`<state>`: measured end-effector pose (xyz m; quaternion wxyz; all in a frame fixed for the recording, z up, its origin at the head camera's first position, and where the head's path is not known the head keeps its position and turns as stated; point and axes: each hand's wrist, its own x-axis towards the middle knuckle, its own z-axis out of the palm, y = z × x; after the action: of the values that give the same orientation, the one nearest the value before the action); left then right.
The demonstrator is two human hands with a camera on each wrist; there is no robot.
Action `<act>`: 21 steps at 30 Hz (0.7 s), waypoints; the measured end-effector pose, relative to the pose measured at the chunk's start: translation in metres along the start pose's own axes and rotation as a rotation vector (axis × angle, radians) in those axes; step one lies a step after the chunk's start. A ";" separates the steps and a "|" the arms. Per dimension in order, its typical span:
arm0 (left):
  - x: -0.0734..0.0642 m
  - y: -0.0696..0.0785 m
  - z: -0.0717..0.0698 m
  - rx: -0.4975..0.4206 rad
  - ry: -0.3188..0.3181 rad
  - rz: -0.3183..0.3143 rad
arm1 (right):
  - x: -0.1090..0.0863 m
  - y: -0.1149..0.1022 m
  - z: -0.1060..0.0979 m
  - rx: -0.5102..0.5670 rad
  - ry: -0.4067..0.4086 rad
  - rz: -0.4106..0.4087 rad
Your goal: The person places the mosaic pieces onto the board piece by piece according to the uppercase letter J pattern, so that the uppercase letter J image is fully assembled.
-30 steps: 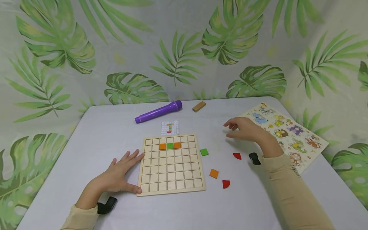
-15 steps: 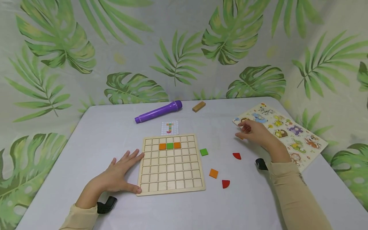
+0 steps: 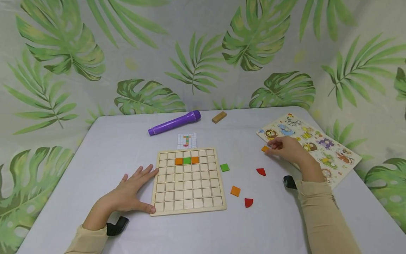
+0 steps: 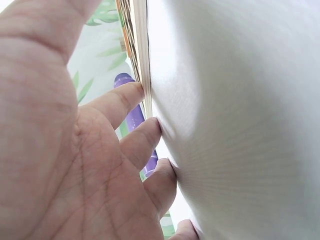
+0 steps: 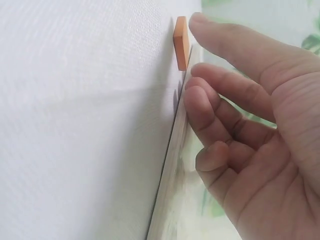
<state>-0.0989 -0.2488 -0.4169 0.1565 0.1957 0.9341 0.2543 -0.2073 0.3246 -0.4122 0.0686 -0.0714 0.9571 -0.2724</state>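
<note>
In the head view, my left hand lies spread on the table, its fingertips and thumb touching the left edge of a wooden grid board. Two orange square tiles sit in the board with a green tile between them. My right hand is at the puzzle's near-left edge, beside another orange tile. In the right wrist view, this orange tile is by the thumb and index fingertips, which stand apart; the other fingers are curled. The left wrist view shows fingers against the board's edge.
Right of the board lie a green tile, an orange tile and two red quarter-circle pieces. A pattern card, a purple toy microphone and a wooden block lie behind. An animal puzzle is at right.
My right hand has moved right and slightly nearer to me, to the puzzle's edge. The orange tile by its fingertips, hidden a second ago, now shows. My left hand stays on the board's edge.
</note>
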 end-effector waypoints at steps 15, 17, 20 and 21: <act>0.001 -0.001 0.000 0.000 0.003 0.003 | 0.003 0.004 0.005 0.038 0.005 0.026; 0.001 -0.001 0.000 -0.001 0.004 0.004 | 0.003 0.004 0.006 0.040 0.003 0.032; 0.001 -0.002 0.000 0.001 0.003 0.003 | 0.005 0.004 0.007 0.037 0.004 0.040; 0.001 -0.002 0.000 0.001 0.003 0.002 | 0.005 0.004 0.007 0.035 0.004 0.039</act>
<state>-0.0997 -0.2498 -0.4182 0.1548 0.1964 0.9342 0.2544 -0.2116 0.3238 -0.4206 0.0730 -0.0510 0.9535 -0.2878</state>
